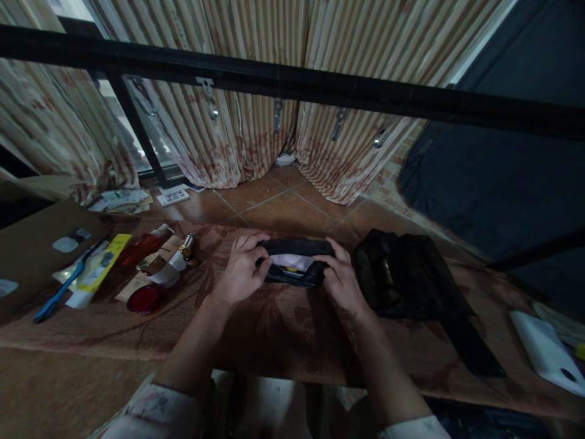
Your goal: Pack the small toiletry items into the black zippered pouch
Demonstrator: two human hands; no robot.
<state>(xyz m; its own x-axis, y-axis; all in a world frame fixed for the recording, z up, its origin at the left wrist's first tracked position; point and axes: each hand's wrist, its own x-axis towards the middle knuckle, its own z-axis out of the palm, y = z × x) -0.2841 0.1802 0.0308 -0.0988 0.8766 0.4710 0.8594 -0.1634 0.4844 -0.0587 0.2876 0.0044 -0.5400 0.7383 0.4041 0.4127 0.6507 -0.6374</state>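
Observation:
A small black pouch (295, 247) lies at the middle of the cloth-covered table, its mouth parted toward me. Inside it show a pale lilac-white lining or item and a bit of yellow. My left hand (242, 266) grips the pouch's left end, thumb and fingers pinched on the edge. On the opposite end, my right hand (342, 277) pinches the edge in the same way. To the right of that hand rests a larger black bag (425, 274), partly see-through, with a strap or flap trailing toward me.
At left lie a yellow-and-white tube (103, 268), a blue toothbrush (64, 294), a round red jar (145, 299) and several bottles, beside a cardboard box (36, 256). A white device (548, 350) lies at far right. A black rail (292, 79) with hooks crosses in front of striped curtains (256, 140).

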